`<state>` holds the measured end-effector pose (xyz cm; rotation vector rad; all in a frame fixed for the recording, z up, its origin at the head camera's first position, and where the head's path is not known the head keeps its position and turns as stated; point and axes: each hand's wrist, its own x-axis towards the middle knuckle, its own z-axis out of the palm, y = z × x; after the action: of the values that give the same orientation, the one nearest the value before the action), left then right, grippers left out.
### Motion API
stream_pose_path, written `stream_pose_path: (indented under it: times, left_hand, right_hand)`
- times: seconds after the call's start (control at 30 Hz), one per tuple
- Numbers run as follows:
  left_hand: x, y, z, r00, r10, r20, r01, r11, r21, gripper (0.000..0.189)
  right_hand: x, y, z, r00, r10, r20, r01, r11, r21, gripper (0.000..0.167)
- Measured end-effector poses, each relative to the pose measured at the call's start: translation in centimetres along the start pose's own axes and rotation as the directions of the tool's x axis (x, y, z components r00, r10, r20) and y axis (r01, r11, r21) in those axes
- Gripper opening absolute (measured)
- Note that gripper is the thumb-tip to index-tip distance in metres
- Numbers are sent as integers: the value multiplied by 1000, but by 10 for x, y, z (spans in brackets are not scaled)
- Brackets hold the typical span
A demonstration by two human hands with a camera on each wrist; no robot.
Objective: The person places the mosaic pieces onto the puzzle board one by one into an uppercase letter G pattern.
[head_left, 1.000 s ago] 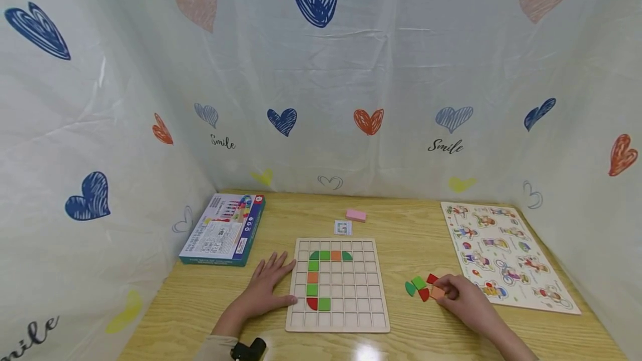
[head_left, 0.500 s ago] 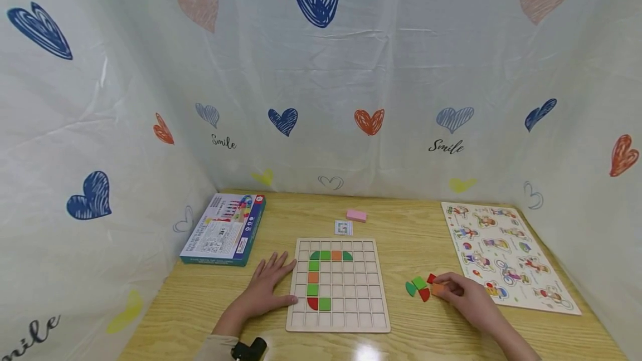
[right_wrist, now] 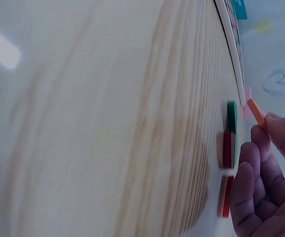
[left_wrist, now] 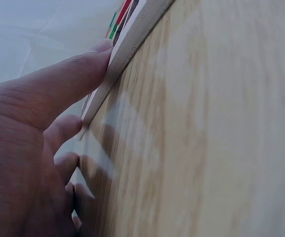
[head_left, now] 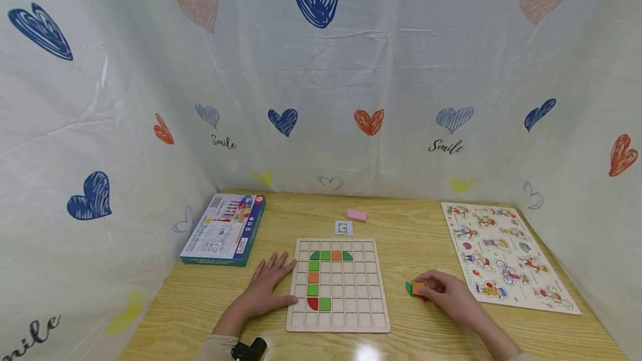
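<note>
An orange square tile is pinched between thumb and fingers of my right hand. In the right wrist view this orange tile is raised off the table, above a dark green piece and red pieces lying on the wood. From the head, the tile and fingers mostly cover those loose pieces. My left hand rests with fingers spread beside the gridded wooden board, its thumb on the board's left edge. Green, orange and red tiles fill several of its squares in a C-like outline.
Behind the board lie a small patterned card and a pink block. A flat box sits at the back left. A picture puzzle board lies on the right. A heart-print curtain encloses the table.
My right hand has picked the orange tile up from the table and moved left with it, over the other loose pieces. The left hand has stayed in place.
</note>
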<state>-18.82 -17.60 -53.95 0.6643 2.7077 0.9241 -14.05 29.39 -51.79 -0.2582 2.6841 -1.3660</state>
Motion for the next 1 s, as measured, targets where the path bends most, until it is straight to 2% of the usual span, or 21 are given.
stream_pose_path:
  times: [0.4,0.8,1.0]
  left_hand:
    - [0,-2,0,1000,3,-2,-3,1000,6,88]
    - [1,-3,-1,1000,7,0,-7,1000,2,87]
    - [1,-3,0,1000,4,5,-4,1000,1,87]
  right_hand:
    - [20,-31,35,995,-71,63,69,997,30,21]
    - [37,-58,79,979,-147,143,142,989,44,12]
    - [40,-69,98,973,-148,177,141,989,51,9]
